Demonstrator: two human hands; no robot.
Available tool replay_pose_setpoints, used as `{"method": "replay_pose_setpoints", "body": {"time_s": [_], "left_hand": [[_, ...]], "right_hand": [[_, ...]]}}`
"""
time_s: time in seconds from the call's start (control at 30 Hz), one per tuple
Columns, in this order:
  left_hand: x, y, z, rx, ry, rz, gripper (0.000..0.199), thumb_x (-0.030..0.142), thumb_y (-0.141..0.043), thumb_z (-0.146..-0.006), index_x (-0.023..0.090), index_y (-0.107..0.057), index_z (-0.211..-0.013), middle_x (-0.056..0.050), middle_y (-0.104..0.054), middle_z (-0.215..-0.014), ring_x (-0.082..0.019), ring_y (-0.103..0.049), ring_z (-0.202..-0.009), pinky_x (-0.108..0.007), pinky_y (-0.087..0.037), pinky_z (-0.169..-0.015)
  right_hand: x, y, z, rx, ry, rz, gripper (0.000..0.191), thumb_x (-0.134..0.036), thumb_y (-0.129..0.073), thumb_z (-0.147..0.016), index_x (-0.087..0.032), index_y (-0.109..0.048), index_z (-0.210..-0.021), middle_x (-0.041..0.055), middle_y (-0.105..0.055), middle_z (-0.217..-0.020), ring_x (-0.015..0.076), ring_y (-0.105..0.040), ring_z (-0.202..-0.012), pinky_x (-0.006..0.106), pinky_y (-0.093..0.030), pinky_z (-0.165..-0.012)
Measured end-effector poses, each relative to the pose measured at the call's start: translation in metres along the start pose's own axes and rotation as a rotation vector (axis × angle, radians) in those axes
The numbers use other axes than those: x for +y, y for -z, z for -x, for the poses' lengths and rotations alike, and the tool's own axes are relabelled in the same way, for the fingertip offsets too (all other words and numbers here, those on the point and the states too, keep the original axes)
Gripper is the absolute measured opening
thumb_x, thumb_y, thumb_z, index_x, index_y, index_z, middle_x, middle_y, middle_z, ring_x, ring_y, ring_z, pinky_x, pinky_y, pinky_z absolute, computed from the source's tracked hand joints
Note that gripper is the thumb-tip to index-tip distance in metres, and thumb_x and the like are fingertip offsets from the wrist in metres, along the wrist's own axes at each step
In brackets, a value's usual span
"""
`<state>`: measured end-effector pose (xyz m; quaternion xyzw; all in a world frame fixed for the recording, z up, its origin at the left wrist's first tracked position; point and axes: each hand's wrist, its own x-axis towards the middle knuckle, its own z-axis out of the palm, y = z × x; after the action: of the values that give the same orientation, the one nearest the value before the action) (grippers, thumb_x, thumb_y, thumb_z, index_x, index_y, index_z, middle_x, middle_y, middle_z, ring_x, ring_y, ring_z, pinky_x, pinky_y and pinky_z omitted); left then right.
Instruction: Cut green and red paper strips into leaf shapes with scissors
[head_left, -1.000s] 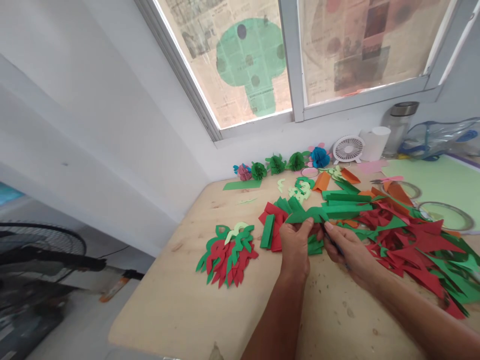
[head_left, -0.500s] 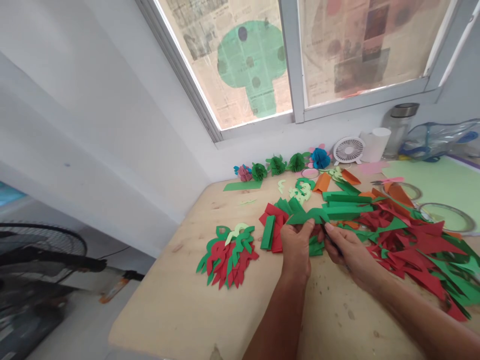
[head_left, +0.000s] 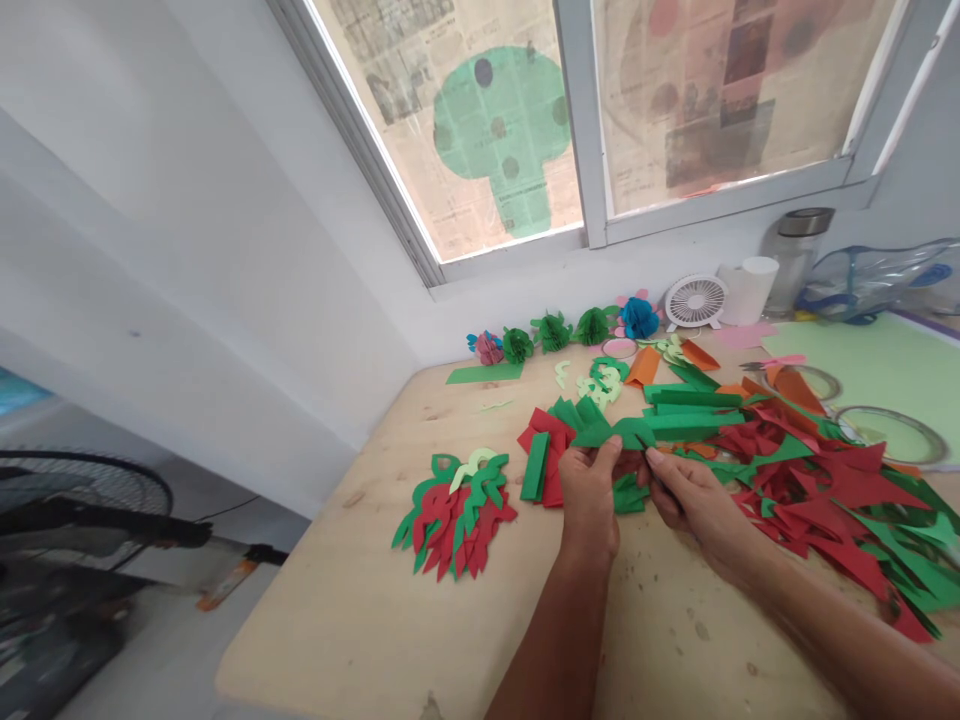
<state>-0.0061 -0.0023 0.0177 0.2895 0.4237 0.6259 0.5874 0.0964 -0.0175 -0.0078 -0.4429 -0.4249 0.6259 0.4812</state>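
A folded piece of green paper (head_left: 600, 434) with a curved edge is pinched between the thumb and fingers of my left hand (head_left: 591, 490). My right hand (head_left: 686, 488) is closed around dark scissors (head_left: 643, 443), mostly covered by the fingers, with the narrow blade tip at the paper's right end. Just left of the hands lie folded red paper (head_left: 554, 470) and a green folded strip (head_left: 535, 467). Further left, a pile of red and green cut-out shapes (head_left: 454, 520) rests on the wooden table (head_left: 360, 600).
Red and green paper scraps (head_left: 840, 500) cover the table's right side, with rolls of tape (head_left: 892, 432) behind them. Paper flowers (head_left: 553, 331), a small white fan (head_left: 696, 302) and a bottle (head_left: 799, 260) line the wall. A large floor fan (head_left: 90, 490) stands at left.
Both hands stay almost in place. My right hand and the scissors have shifted very slightly left against the green paper.
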Motion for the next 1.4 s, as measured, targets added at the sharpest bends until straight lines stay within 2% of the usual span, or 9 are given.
{"method": "replay_pose_setpoints", "body": {"time_s": [0.63,0.8,0.97,1.13,1.23,1.4], "left_hand": [[0.003,0.002,-0.002,-0.013,0.040,-0.028,0.025,0.035,-0.073,-0.059,0.011,-0.064,-0.063,-0.006,-0.065,-0.054,-0.021,-0.067,-0.062,-0.031,-0.053,-0.061],[0.003,0.004,-0.004,0.019,0.059,-0.044,0.026,0.034,-0.073,-0.058,0.011,-0.064,-0.066,-0.005,-0.063,-0.052,-0.020,-0.066,-0.059,-0.030,-0.052,-0.059],[0.006,0.008,-0.007,0.099,0.010,-0.035,0.025,0.028,-0.073,-0.055,0.013,-0.060,-0.070,0.001,-0.059,-0.051,-0.013,-0.059,-0.048,-0.024,-0.047,-0.051],[0.008,0.010,-0.008,0.084,0.015,-0.057,0.024,0.024,-0.072,-0.053,0.015,-0.054,-0.066,0.003,-0.057,-0.049,-0.009,-0.052,-0.044,-0.021,-0.043,-0.047],[0.008,0.010,-0.008,0.071,0.054,-0.067,0.025,0.025,-0.073,-0.053,0.015,-0.052,-0.065,0.002,-0.057,-0.049,-0.009,-0.053,-0.045,-0.021,-0.042,-0.047],[0.005,0.007,-0.006,0.114,0.049,0.068,0.032,0.025,-0.076,-0.051,0.016,-0.051,-0.069,0.003,-0.059,-0.054,-0.011,-0.059,-0.052,-0.022,-0.046,-0.055]], "right_hand": [[0.000,0.006,-0.005,-0.017,0.036,0.134,0.048,-0.065,-0.051,-0.077,-0.019,-0.053,-0.062,-0.0091,-0.031,-0.033,0.0064,-0.019,-0.033,0.023,-0.011,-0.038],[0.003,0.009,-0.008,-0.031,0.040,0.156,0.049,-0.066,-0.050,-0.076,-0.019,-0.053,-0.062,-0.0093,-0.030,-0.033,0.0064,-0.018,-0.032,0.023,-0.011,-0.037],[0.002,0.011,-0.009,-0.029,0.047,0.192,0.050,-0.067,-0.050,-0.075,-0.019,-0.053,-0.062,-0.0092,-0.029,-0.035,0.0065,-0.019,-0.033,0.023,-0.012,-0.037],[-0.004,0.011,-0.007,-0.017,0.016,0.138,0.048,-0.066,-0.053,-0.075,-0.019,-0.053,-0.064,-0.0096,-0.028,-0.037,0.0062,-0.019,-0.034,0.023,-0.012,-0.037],[-0.009,0.009,-0.004,0.005,0.001,0.075,0.046,-0.063,-0.053,-0.077,-0.017,-0.056,-0.068,-0.0087,-0.030,-0.041,0.0062,-0.020,-0.036,0.023,-0.013,-0.037],[-0.008,0.006,-0.002,0.000,-0.025,0.041,0.045,-0.062,-0.055,-0.076,-0.018,-0.056,-0.069,-0.0077,-0.033,-0.043,0.0070,-0.022,-0.037,0.022,-0.012,-0.037]]}}
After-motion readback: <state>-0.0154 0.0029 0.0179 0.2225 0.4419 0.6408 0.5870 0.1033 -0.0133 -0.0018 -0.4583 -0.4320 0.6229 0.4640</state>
